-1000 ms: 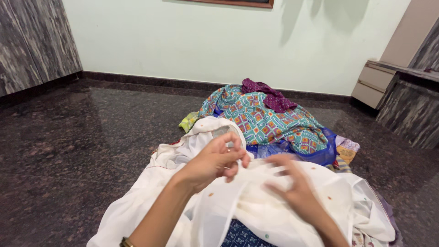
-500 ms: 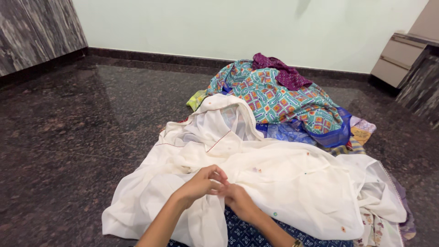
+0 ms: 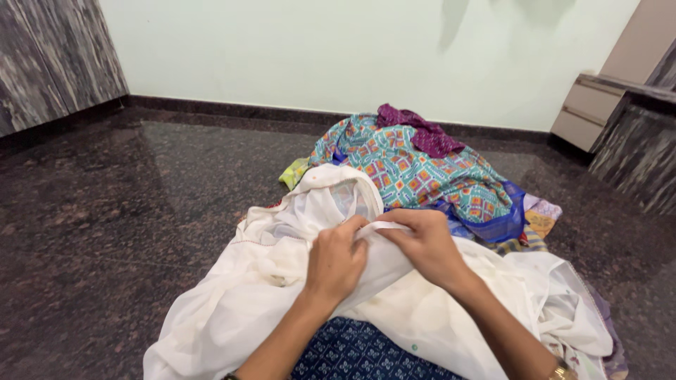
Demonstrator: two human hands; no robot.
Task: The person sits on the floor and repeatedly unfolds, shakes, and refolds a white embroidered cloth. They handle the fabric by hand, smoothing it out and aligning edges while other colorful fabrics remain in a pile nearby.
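Where hems meet, both hands (image 3: 380,253) pinch white garment (image 3: 232,302).

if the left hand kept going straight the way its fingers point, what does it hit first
Probably the right hand: the left hand points up and slightly right along the white cloth, and both pinch the same fold. Past that lies the teal patterned cloth, though depth is unclear.

Sheer garment (image 3: 451,317) on floor (image 3: 127,232), clothes pile (image 3: 415,169) behind it, cabinet (image 3: 634,141) far right
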